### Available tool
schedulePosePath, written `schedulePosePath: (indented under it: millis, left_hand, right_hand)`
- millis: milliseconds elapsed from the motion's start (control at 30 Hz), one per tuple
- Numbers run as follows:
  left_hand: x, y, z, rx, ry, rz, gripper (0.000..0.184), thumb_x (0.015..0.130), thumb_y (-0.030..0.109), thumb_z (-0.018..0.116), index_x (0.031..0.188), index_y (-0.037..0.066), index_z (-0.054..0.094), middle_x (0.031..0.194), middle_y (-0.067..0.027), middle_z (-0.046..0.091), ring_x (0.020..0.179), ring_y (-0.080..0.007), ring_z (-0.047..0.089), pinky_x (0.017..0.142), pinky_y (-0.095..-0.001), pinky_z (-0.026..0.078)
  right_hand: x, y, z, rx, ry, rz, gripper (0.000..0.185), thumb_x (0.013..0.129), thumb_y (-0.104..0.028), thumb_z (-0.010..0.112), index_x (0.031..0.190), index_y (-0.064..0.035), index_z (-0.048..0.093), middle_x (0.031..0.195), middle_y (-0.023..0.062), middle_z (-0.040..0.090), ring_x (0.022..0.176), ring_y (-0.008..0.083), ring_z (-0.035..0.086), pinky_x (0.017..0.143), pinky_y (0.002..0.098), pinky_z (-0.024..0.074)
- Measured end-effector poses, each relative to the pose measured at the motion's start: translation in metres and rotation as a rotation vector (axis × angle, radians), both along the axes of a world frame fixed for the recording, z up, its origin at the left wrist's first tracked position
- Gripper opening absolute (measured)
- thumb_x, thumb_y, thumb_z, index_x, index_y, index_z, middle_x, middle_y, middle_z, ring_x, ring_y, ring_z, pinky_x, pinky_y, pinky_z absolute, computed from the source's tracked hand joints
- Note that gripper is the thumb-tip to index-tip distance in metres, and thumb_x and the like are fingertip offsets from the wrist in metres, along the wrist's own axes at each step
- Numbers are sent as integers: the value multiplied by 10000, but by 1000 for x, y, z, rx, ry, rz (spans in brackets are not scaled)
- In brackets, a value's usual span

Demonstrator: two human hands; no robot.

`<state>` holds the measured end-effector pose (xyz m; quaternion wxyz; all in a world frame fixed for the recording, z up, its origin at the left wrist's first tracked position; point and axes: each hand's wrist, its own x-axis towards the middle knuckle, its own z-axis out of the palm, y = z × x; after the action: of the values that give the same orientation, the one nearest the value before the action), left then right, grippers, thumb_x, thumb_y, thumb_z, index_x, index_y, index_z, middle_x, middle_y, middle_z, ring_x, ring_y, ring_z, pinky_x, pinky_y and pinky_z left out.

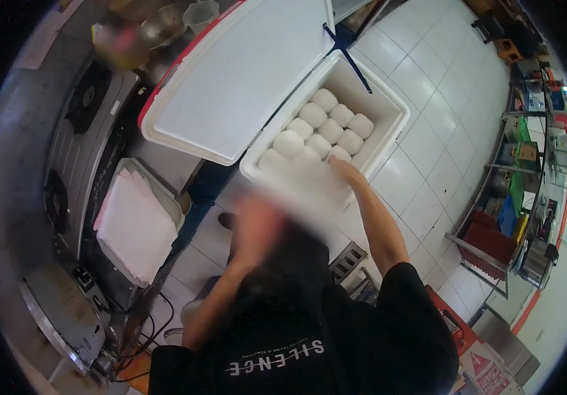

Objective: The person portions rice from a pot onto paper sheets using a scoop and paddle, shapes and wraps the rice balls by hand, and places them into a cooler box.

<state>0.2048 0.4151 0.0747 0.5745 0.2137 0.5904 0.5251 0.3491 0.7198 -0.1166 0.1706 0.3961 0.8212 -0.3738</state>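
Observation:
A white cooler box [388, 125] holds several smooth, round white dough balls [317, 115] packed close together. My right hand [342, 172] reaches inside the box's near right side, next to the nearest balls. Its fingertips are mostly hidden, so their grip is unclear. Motion smears my left hand [257, 220] at the near left corner of the box, and its fingers cannot be made out. Between my two hands a blurred white sheet-like shape [306, 191] covers the near part of the box. Whether either hand holds it does not show.
The cooler's lid [231, 72] stands open to the left, with a dark strap [352, 62] at its far end. A gas stove [92, 125] and a tray with pale pink-white sheets [137, 224] are on the left. Loaded shelves [494, 217] line the right.

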Motion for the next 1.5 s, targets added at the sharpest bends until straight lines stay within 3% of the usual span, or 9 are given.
schedulePosePath:
  millis: [100,433,533,633,767,967,1267,1433,1500]
  left_hand:
    - [-10,-25,18,-40,168,157,341,1036,187,500,1304,-9,576,1421,-133,508,1344,-228,443,1130,-342,306]
    - [64,-292,-131,-828,319,223,505,1014,399,533,1291,-22,582,1240,-149,645,1102,-259,615,1000,-366,449]
    - [81,-298,-55,-514,-671,773,584,997,491,510,1249,-24,623,1167,-210,676,1047,-315,647,977,-390,465]
    - [36,-331,-2,-901,188,59,479,987,431,543,1026,-11,723,863,-203,726,829,-283,709,784,-372,549]
    - [-40,-396,152,-701,377,623,215,942,237,645,891,42,719,651,-30,664,569,-96,626,529,-256,495]
    - [-119,-596,345,-417,972,1196,182,1009,76,489,1127,-13,594,890,-62,671,793,-99,626,717,-255,528]
    - [-327,-894,311,-1171,1116,355,265,860,229,667,975,-10,684,904,-196,713,788,-310,695,751,-409,541]
    - [-403,-974,195,-1097,1230,13,243,833,218,656,851,-12,730,824,-200,713,743,-311,693,712,-417,544]
    - [-435,-981,175,-1301,1007,-569,236,818,220,666,830,-6,731,772,-164,706,715,-273,686,653,-434,545]
  right_hand:
    - [-9,20,-30,226,-129,412,341,621,-223,829,837,15,717,914,215,711,886,373,689,784,437,554]
    - [14,-16,-1,532,-10,226,107,798,-94,676,753,1,660,845,223,684,860,360,695,716,424,555]
    - [-44,-93,116,-49,154,42,433,928,-310,624,655,19,695,504,142,617,429,212,613,499,366,507]
    - [-100,-184,155,-91,142,280,499,977,-370,567,716,39,682,525,152,596,444,216,605,470,394,452]
    - [-173,-321,202,-92,582,855,316,1000,-218,513,797,16,573,700,227,560,672,463,547,606,475,415]
    - [-300,-504,362,-381,398,1337,216,998,-181,472,915,-21,591,763,222,618,754,459,606,696,522,460]
    - [-442,-772,536,-107,838,1335,83,928,-28,571,969,-6,640,611,104,569,506,170,559,514,302,435]
    - [-507,-926,570,47,808,1659,89,887,-81,615,909,-2,649,736,214,654,641,343,657,625,415,513]
    - [-537,-976,544,133,770,1814,146,879,-128,589,892,-7,670,795,256,665,746,415,668,701,488,528]
